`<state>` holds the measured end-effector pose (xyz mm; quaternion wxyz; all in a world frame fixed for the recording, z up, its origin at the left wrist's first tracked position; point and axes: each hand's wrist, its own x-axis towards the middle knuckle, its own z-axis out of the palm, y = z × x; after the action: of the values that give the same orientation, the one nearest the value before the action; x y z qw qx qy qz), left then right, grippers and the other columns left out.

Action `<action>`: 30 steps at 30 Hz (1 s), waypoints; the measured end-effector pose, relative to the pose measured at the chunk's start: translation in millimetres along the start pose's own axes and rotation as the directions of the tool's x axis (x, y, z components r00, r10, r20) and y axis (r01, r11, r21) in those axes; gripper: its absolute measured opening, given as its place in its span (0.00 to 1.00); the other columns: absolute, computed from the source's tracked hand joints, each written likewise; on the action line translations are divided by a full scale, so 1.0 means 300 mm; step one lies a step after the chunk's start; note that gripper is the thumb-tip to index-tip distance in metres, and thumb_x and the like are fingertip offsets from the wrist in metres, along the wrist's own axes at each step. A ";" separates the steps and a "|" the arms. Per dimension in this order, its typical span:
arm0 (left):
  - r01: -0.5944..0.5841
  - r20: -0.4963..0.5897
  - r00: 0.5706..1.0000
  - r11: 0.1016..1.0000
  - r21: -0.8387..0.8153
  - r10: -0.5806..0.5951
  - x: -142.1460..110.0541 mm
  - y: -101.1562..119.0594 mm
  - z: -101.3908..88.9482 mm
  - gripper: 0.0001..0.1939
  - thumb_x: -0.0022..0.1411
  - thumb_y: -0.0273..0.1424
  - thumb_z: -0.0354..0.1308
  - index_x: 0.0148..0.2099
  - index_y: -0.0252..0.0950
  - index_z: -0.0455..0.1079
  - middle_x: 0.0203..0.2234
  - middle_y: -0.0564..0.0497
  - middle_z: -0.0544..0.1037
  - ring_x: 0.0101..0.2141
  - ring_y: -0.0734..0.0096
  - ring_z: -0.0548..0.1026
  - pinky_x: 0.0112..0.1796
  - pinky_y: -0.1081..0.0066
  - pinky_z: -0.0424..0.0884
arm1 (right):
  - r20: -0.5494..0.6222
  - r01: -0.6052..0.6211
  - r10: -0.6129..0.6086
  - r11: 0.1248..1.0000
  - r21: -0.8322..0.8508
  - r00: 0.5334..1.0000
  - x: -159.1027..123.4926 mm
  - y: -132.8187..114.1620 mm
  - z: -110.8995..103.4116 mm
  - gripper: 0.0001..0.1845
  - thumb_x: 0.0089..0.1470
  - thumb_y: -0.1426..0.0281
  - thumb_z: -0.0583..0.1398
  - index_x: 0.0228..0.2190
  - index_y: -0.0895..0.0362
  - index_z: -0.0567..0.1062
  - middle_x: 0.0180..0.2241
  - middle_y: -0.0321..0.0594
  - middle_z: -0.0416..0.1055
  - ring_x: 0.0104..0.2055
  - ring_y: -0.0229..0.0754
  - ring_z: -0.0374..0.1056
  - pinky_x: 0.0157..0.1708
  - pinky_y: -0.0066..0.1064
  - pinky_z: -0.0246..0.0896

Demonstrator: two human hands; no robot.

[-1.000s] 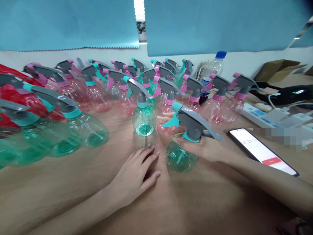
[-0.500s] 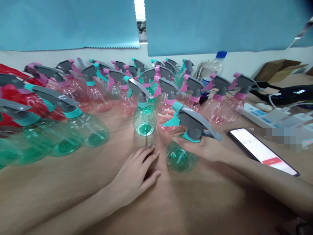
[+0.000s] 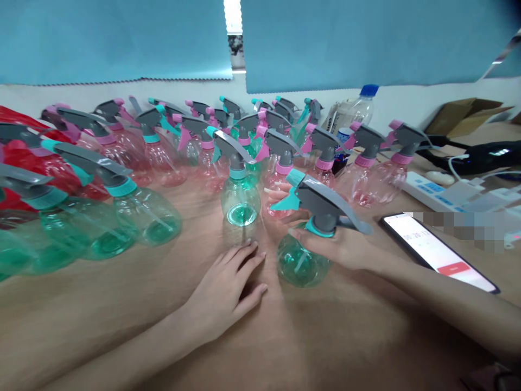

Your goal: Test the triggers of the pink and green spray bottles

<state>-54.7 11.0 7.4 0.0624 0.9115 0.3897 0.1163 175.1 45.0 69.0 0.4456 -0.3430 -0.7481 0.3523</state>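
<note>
My right hand [image 3: 345, 247] is wrapped round the neck of a green spray bottle [image 3: 303, 263] with a grey and teal trigger head; the bottle stands upright on the table. Some of its fingers show behind the bottle. My left hand [image 3: 232, 285] lies flat on the wooden table [image 3: 260, 353], fingers stretched out, holding nothing. Just beyond its fingertips stands another green spray bottle [image 3: 240, 201] with a teal collar. Close behind the held bottle is a pink spray bottle [image 3: 280, 171].
Several green spray bottles [image 3: 148, 217] stand at left, beside a red plastic bag [image 3: 18, 179]. Pink ones [image 3: 362, 179] line the back right. A phone [image 3: 437, 252] lies right of my right hand, near a power strip [image 3: 431, 190]. A blue-capped bottle [image 3: 361, 111] stands by the wall.
</note>
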 end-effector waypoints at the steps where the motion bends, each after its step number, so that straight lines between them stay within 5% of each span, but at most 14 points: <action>1: -0.002 -0.001 1.000 1.000 0.001 0.002 0.000 0.000 0.000 0.23 0.67 0.38 0.51 0.60 0.32 0.62 0.58 0.38 0.66 0.57 0.51 0.63 0.53 0.51 0.63 | 0.003 -0.003 0.003 1.000 0.001 1.000 0.000 0.000 0.001 0.15 0.49 0.76 0.57 0.40 0.51 0.71 0.38 0.35 0.77 0.38 0.41 0.76 0.37 0.31 0.75; 30: 0.002 -0.011 1.000 1.000 -0.016 -0.003 0.001 0.004 -0.002 0.22 0.67 0.38 0.51 0.60 0.33 0.62 0.58 0.39 0.66 0.57 0.52 0.63 0.54 0.52 0.63 | 0.012 -0.024 0.025 0.998 -0.064 1.000 0.007 -0.021 -0.007 0.12 0.45 0.77 0.55 0.33 0.51 0.70 0.33 0.35 0.74 0.34 0.40 0.74 0.35 0.31 0.74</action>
<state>-53.9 10.5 8.4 0.0677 0.9098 0.3902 0.1243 175.1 44.0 75.8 0.4254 -0.3639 -0.7575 0.3358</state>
